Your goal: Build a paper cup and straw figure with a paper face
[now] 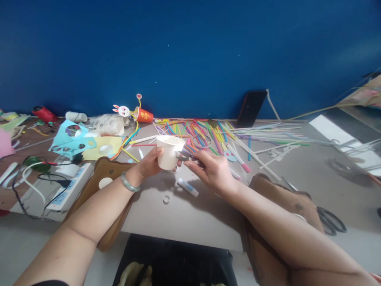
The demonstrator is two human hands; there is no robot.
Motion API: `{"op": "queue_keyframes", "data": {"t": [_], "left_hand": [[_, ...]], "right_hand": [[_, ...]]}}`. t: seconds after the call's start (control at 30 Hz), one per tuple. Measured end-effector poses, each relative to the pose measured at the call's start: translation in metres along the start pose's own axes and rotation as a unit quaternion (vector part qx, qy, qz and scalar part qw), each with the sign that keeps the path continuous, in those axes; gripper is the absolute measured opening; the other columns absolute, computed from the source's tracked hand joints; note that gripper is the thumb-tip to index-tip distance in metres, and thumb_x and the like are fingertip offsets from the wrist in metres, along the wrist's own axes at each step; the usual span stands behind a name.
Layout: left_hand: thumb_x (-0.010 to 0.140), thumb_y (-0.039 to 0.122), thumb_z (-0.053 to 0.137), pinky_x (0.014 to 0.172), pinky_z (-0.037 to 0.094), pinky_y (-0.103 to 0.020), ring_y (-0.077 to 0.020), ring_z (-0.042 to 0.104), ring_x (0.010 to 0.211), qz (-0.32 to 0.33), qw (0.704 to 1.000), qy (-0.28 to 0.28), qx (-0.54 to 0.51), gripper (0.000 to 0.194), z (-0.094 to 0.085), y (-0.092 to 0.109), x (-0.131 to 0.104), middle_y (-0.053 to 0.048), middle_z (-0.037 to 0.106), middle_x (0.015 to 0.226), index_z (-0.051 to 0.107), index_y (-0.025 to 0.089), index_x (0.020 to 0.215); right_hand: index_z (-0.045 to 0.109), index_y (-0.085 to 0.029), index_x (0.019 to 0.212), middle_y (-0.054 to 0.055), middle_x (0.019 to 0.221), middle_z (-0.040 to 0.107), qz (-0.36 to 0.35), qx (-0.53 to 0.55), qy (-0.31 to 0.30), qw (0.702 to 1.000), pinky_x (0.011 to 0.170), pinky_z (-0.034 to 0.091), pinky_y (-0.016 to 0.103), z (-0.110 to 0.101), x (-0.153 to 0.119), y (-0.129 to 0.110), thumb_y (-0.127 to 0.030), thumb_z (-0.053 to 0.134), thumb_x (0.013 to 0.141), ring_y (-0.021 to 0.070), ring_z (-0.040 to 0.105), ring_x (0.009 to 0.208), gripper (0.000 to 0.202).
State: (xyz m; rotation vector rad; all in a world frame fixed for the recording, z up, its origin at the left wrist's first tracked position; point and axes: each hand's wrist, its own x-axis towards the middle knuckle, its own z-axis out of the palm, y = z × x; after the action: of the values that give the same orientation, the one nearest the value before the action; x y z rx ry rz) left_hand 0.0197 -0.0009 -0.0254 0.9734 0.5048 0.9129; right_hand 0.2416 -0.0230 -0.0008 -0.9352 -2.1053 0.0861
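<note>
A white paper cup [167,157] is held upright above the table by my left hand [151,162], its fingers wrapped round the cup's left side and base. My right hand [216,171] is closed on a small dark-bladed cutting tool [182,156], whose blade touches the cup's right side. Its handle is mostly hidden by my fingers. Below the hands, a glue stick [187,187] lies on the table, with a small clear ring [166,199] to its left.
Colourful pipe cleaners [205,137] spread along the wall. An orange cup [144,115] with a rabbit figure lies behind. A phone [251,108] leans at the wall. A power strip [70,186] is left, black-handled scissors [331,221] right. Brown pads [114,174] lie under my forearms.
</note>
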Motion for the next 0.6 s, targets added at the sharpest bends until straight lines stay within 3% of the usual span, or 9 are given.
{"op": "queue_keyframes", "data": {"t": [0.2, 0.37, 0.6], "left_hand": [[0.076, 0.057, 0.065, 0.071, 0.051, -0.039, -0.0273, 0.069, 0.078, 0.055, 0.995, 0.036, 0.072, 0.050, 0.002, 0.005, -0.003, -0.009, 0.075, 0.090, 0.069, 0.020, 0.110], [0.072, 0.046, 0.072, 0.081, 0.050, -0.040, -0.0271, 0.068, 0.090, 0.153, 0.964, 0.096, 0.196, 0.041, -0.001, 0.010, -0.002, -0.007, 0.075, 0.097, 0.072, 0.021, 0.104], [0.075, 0.057, 0.063, 0.065, 0.052, -0.038, -0.0266, 0.070, 0.072, 0.083, 0.982, 0.050, 0.161, 0.050, -0.008, 0.005, -0.003, -0.009, 0.073, 0.084, 0.068, 0.020, 0.109]], "right_hand": [[0.067, -0.016, 0.088, 0.004, 0.068, 0.065, 0.042, -0.007, -0.027, 0.999, 0.052, 0.034, 0.023, -0.001, 0.001, -0.004, -0.056, 0.046, 0.099, 0.0113, 0.052, 0.054, 0.047], [0.065, -0.018, 0.082, 0.000, 0.057, 0.056, 0.098, 0.012, -0.069, 0.993, 0.051, 0.029, 0.024, -0.005, 0.004, -0.009, -0.058, 0.046, 0.098, 0.0102, 0.044, 0.048, 0.047], [0.057, -0.020, 0.071, -0.003, 0.054, 0.048, 0.099, 0.023, -0.138, 0.985, 0.052, 0.023, 0.025, -0.015, 0.012, -0.011, -0.057, 0.047, 0.098, 0.0100, 0.039, 0.049, 0.047]]}}
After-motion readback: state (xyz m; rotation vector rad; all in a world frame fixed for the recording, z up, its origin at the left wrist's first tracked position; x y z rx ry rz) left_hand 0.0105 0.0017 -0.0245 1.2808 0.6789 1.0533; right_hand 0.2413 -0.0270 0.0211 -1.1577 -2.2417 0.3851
